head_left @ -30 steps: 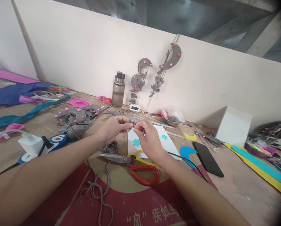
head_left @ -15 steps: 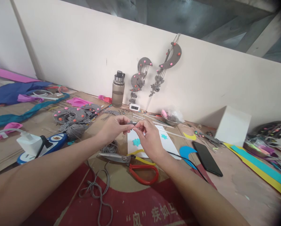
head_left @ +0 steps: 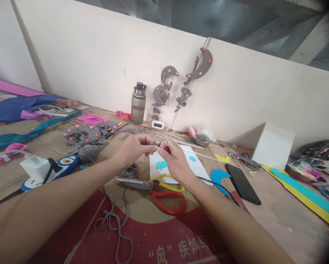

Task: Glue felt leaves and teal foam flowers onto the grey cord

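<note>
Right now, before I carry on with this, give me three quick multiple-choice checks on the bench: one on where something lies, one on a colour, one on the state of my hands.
1. Where does the phone lie?
A. right of the scissors, flat on the table
B. leaning on the wall
C. under the bottle

2. What colour are the scissor handles?
A. blue
B. red
C. green

3. How do the left hand and right hand stand?
A. both flat on the table
B. one holds the scissors
C. both pinch a small grey piece between them

Key: 1 A, the dark phone lies flat to the right, beside a blue cut-out. 2 B, the loops are red with a yellow strip. 3 C, fingertips of both hands meet on the piece above the white card.
</note>
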Available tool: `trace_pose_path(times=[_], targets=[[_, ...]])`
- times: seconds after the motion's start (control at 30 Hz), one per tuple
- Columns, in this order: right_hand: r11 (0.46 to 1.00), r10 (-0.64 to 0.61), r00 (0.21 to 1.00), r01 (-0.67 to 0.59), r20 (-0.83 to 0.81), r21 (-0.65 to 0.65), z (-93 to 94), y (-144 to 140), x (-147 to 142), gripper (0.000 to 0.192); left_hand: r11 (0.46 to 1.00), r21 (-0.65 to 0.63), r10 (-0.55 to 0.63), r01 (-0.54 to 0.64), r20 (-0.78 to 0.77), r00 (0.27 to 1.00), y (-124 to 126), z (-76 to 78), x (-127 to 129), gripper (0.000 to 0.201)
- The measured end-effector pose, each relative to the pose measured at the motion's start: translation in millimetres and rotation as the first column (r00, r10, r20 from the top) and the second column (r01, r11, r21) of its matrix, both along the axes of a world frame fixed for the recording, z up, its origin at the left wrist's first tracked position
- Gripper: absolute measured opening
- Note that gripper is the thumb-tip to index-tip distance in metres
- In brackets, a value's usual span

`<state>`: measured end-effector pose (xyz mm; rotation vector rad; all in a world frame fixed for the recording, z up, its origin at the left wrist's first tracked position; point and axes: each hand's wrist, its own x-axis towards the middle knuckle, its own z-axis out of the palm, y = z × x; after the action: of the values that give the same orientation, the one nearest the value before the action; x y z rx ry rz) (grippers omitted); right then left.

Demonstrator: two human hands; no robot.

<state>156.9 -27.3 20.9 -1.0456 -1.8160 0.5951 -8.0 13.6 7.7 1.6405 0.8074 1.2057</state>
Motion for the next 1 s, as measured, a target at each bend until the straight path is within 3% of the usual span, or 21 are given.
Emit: trace_pose_path(times=[0.2, 0.33, 0.43, 0.53, 0.67, 0.83, 1.0], targets=[[0.994, 0.093, 0.974, -0.102, -0.205, -0.033, 3.4, 1, 2, 0.022, 0.974, -0.221, 0.019, 0.039, 0.257, 0.966, 9, -2.5, -3, 0.023], [1.0, -0.005, 0.993, 0.005, -0.119, 0.003, 2.8, 3, 5, 0.034, 0.938, -0.313, -0.041, 0.147, 0.321, 0.946, 13, -2.2, -5, 0.02], [0.992, -0.119, 0.992, 0.121, -0.033, 0.048, 0.5, 5, 6, 0.027, 0.918, -0.351, -0.049, 0.187, 0.367, 0.929, 12, -2.0, -5, 0.017], [0.973, -0.195, 0.981, 0.192, 0.014, 0.129, -3.6, 9, 6, 0.01, 0.915, -0.359, -0.044, 0.182, 0.359, 0.932, 10, -2.5, -3, 0.017], [0.946, -0.248, 0.961, 0.212, 0.127, 0.244, -8.6, 11, 6, 0.01, 0.937, -0.328, -0.02, 0.116, 0.283, 0.959, 8, -3.4, -2, 0.019], [0.854, -0.352, 0.875, 0.154, 0.333, 0.498, -10.4, 8, 7, 0.01, 0.952, -0.3, 0.008, 0.063, 0.232, 0.973, 4, -2.6, 0, 0.022], [0.838, -0.392, 0.837, 0.154, 0.382, 0.523, -13.2, 9, 7, 0.006, 0.954, -0.294, -0.015, 0.06, 0.153, 0.988, -4, -0.3, 4, 0.019]])
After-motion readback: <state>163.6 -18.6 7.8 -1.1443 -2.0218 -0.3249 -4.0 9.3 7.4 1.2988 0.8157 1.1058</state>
